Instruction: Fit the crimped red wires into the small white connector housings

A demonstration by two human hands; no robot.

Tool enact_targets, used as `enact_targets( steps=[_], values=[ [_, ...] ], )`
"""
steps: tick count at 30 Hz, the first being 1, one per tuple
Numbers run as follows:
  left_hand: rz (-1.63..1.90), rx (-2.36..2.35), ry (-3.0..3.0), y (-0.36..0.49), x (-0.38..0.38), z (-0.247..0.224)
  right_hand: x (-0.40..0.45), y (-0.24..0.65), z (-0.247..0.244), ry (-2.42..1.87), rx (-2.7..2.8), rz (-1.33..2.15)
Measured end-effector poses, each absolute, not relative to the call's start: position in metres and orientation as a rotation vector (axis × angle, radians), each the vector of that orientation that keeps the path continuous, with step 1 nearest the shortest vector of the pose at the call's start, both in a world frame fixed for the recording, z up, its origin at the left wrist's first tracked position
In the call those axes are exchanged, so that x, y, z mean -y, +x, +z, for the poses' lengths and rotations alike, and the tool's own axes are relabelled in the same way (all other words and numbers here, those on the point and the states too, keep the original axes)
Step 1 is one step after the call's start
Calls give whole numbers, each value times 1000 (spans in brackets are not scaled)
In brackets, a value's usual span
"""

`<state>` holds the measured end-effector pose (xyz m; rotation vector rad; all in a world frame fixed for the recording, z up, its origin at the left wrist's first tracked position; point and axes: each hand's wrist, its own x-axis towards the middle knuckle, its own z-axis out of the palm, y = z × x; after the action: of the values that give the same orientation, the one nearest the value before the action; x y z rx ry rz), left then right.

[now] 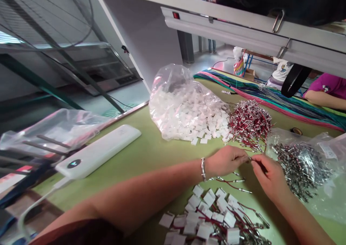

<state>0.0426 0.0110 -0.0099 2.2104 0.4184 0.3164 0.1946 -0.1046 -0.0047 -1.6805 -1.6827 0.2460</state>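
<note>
My left hand (228, 161), with a bracelet at its wrist, pinches a tiny part at its fingertips. Opposite it, my right hand (269, 174) is closed at the thumb and forefinger, its tips meeting the left ones; the small piece between them is too small to name. Just beyond the hands lies a heap of red wires with metal ends (250, 120). Under the left wrist are a few loose red wires (229, 183). Nearer to me, white plastic pieces with red wires (205, 216) form a pile.
A clear bag of white pieces (178, 104) stands behind. To the right lies a bag of metal parts (302, 169). A white power bank (100, 153) with a cable is at the left. Long coloured wires (270, 100) cross the back; a person's arm (327, 100) shows there.
</note>
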Motion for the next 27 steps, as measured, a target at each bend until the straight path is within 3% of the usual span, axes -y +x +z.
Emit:
enact_targets(
  steps=[10, 20, 27],
  values=[
    [233, -421, 2527, 39, -10, -10, 105, 204, -2, -1685, 1892, 217],
    [-80, -322, 2914, 43, -4, 0, 103, 211, -6, -1765, 1763, 742],
    [-46, -461, 2660, 36, -14, 16, 85, 240, -26, -1995, 1873, 92]
  ],
)
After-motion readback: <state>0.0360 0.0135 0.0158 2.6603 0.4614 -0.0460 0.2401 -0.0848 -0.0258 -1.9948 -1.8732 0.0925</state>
